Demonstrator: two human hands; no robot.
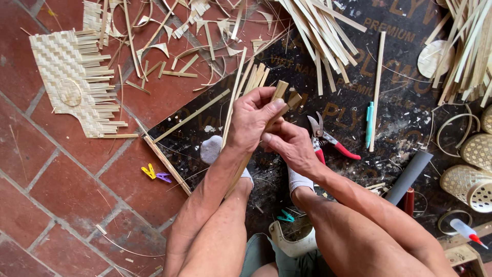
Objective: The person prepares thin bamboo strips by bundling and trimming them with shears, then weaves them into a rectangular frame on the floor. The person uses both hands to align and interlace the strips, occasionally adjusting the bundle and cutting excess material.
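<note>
Bamboo strips (281,95) sit pinched in the left hand (252,119), fingers closed round them, ends poking up past the thumb. Touching it from the right, the right hand (289,143) closes on the strips' lower part (how firmly is hard to tell). Just right of that hand lie red-handled shears (328,141) on a black board (400,128), with a teal pen (369,123) beyond. Far left of the left hand lies a woven mat (72,77).
</note>
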